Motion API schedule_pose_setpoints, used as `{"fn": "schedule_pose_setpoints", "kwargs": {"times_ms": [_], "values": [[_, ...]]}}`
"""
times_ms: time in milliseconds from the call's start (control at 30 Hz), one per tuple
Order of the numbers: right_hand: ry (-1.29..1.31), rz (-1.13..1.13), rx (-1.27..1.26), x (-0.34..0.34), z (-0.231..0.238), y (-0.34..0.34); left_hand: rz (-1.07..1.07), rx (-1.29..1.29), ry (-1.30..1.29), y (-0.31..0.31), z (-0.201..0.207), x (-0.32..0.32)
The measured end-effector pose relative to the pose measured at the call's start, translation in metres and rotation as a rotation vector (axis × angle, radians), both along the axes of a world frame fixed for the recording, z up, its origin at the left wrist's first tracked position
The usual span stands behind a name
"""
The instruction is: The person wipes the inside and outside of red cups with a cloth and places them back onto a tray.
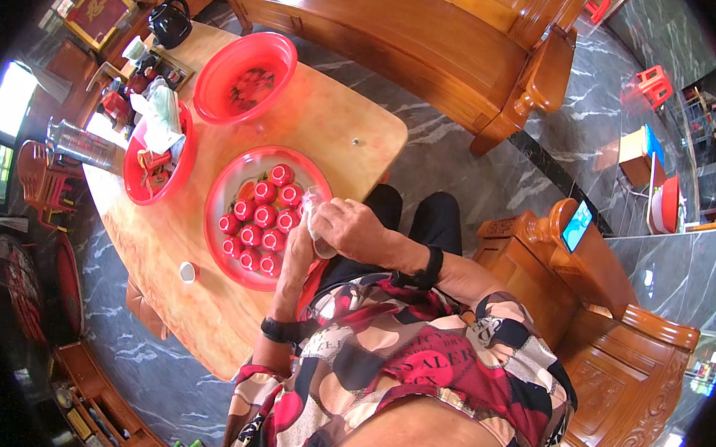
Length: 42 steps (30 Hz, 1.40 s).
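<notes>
Both my hands meet at the right rim of a round red tray on the table. My right hand is closed, fingers bent, on a crumpled whitish cloth. My left hand comes up beside it and grips the same cloth from below; its fingertips are partly covered by the right hand. Whether something sits inside the cloth, I cannot tell. Several small red cups stand upside down, close together, on the tray.
Behind the tray on the wooden table is a red basin with water and dark reddish things in it. Left of it stand another red basin with white bags, a black kettle and a small white cup. A wooden bench lies beyond.
</notes>
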State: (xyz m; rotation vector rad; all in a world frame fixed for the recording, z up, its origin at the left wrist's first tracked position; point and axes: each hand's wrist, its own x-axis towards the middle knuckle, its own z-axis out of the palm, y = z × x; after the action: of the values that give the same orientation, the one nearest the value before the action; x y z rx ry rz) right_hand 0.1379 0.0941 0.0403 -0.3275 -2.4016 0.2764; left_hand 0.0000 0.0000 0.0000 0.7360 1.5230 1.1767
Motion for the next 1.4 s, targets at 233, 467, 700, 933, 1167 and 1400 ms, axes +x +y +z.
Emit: {"fn": "schedule_pose_setpoints", "kwargs": {"times_ms": [233,467,700,933,1167,1400], "values": [[0.068,-0.007,-0.36,-0.022,-0.014,-0.002,0.223,0.184,0.052,-0.001,0.018,-0.002],[-0.092,-0.031,-0.904,-0.025,0.005,-0.003,0.215,0.225,-0.313,-0.01,0.041,0.005],[0.084,0.214,-0.853,0.002,0.083,0.009,0.308,0.509,-0.798,-0.015,0.039,-0.014],[0.494,1.242,-1.211,0.067,0.22,-0.012,0.486,0.609,-0.853,-0.038,0.021,-0.032],[0.522,1.426,-1.279,0.077,0.247,-0.02,0.427,0.52,-0.767,-0.046,0.018,-0.04],[0.564,1.507,-1.38,0.083,0.253,-0.017,0.463,0.499,-0.76,-0.051,0.017,-0.036]]}}
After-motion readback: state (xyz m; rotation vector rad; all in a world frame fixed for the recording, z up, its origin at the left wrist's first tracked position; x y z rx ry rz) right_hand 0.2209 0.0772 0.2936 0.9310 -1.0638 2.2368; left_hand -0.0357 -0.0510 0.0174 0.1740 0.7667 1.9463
